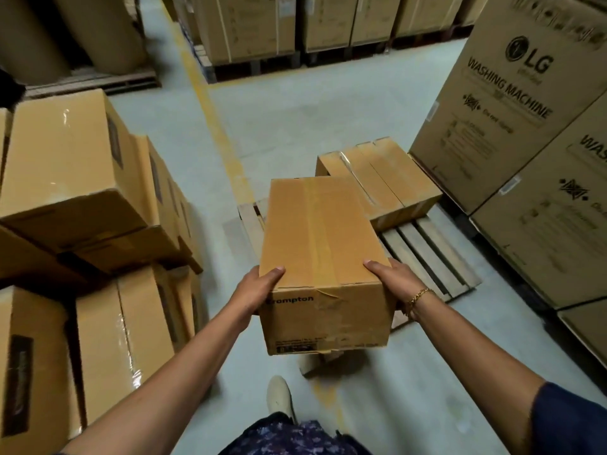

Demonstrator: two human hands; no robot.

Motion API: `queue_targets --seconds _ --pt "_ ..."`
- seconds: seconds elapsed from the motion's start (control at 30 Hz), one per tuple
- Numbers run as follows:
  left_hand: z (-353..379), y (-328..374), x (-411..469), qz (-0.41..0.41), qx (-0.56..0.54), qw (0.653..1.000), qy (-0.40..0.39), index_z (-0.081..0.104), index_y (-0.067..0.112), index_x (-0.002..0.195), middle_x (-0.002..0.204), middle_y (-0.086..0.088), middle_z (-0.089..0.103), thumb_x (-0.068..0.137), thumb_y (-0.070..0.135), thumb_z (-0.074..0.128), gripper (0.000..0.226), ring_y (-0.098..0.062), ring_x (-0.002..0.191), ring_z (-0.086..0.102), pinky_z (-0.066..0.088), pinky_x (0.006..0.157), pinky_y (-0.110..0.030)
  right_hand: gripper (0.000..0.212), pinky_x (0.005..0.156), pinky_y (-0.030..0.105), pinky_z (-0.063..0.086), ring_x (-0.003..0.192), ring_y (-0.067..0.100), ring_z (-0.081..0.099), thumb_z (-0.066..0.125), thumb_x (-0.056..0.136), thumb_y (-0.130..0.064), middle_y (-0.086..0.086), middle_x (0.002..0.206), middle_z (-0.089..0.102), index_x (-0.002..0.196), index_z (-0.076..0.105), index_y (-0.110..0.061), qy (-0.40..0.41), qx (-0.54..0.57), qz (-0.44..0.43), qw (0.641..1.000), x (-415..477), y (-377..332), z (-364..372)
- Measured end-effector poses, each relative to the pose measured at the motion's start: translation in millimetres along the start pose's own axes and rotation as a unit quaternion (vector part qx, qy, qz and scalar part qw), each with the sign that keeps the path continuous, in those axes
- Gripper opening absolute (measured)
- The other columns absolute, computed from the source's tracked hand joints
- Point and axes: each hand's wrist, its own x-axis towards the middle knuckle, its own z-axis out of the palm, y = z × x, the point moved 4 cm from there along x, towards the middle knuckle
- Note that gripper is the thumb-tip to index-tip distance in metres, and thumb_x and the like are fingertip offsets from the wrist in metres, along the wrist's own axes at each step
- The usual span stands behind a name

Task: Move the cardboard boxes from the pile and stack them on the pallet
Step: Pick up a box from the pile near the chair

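Observation:
I carry a long taped cardboard box (323,254) marked "Crompton" in front of me, above the floor. My left hand (258,287) grips its left near corner with the thumb on top. On the right near corner my right hand (394,279) grips the same way, a gold bracelet on the wrist. Just beyond the held box lies a wooden pallet (427,254) on the floor. Several similar boxes (381,178) lie side by side on its far part. The pile of cardboard boxes (82,198) rises at my left.
Tall LG washing machine cartons (512,103) stand right of the pallet. More cartons on pallets (262,27) line the back. Large brown paper rolls (65,31) stand at the far left. A yellow floor line (213,119) runs through the grey aisle. My shoe (279,397) shows below.

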Motion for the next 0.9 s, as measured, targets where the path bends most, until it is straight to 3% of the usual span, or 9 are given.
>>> queue_targets --seconds 0.1,0.2,0.27,0.43,0.67,0.9 --pt "10.5 24.8 24.1 0.001 0.001 1.000 -0.006 0.049 0.023 0.137 0.120 -0.001 0.065 0.098 0.059 0.052 0.054 -0.020 0.101 0.061 0.049 0.067 -0.033 0.035 0.076 0.036 0.049 0.085 0.013 0.058 0.061 0.093 -0.055 -0.004 0.102 0.061 0.115 0.054 -0.028 -0.001 -0.010 -0.016 1.000 26.2 -15.9 -18.5" --pt "22.0 42.0 42.1 -0.001 -0.002 1.000 -0.005 0.048 0.023 0.138 0.122 -0.002 0.064 0.096 0.061 0.052 0.057 -0.022 0.104 0.061 0.049 0.068 -0.033 0.030 0.062 0.028 0.042 0.083 0.010 0.057 0.060 0.094 -0.052 -0.010 0.093 0.060 0.112 0.054 -0.029 -0.007 -0.010 -0.026 1.000 49.8 -26.2 -34.3" --pt "33.5 55.8 58.6 -0.003 -0.003 1.000 0.001 0.048 0.023 0.139 0.123 -0.002 0.064 0.096 0.061 0.052 0.057 -0.024 0.108 0.061 0.051 0.073 -0.036 0.030 0.066 0.030 0.046 0.086 0.011 0.060 0.061 0.093 -0.054 -0.012 0.095 0.062 0.112 0.056 -0.031 -0.009 -0.006 -0.028 1.000 72.4 -33.4 -47.8" --pt "79.1 91.4 103.8 -0.016 -0.018 0.999 0.026 0.047 0.023 0.140 0.125 -0.004 0.064 0.096 0.062 0.052 0.058 -0.027 0.110 0.061 0.054 0.082 -0.042 0.021 0.093 0.044 0.053 0.098 0.019 0.063 0.062 0.091 -0.057 -0.009 0.103 0.066 0.101 0.057 -0.039 -0.036 -0.013 -0.034 0.999 148.7 -43.6 -93.0" --pt "166.9 122.5 169.3 -0.046 -0.071 0.992 0.094 0.046 0.024 0.144 0.129 -0.003 0.063 0.095 0.060 0.056 0.062 -0.024 0.112 0.060 0.052 0.076 -0.036 0.051 0.101 0.044 0.051 0.110 0.018 0.063 0.066 0.086 -0.059 -0.009 0.119 0.068 0.129 0.062 -0.032 -0.089 -0.040 -0.072 0.993 278.0 -53.1 -157.0" --pt "209.8 117.5 250.1 -0.063 -0.097 0.985 0.128 0.047 0.025 0.143 0.130 -0.001 0.063 0.096 0.054 0.059 0.057 -0.021 0.111 0.060 0.049 0.070 -0.032 0.060 0.105 0.045 0.048 0.121 0.020 0.059 0.064 0.087 -0.060 -0.008 0.130 0.063 0.138 0.055 -0.029 -0.130 -0.074 -0.089 0.985 382.5 -49.8 -162.0"
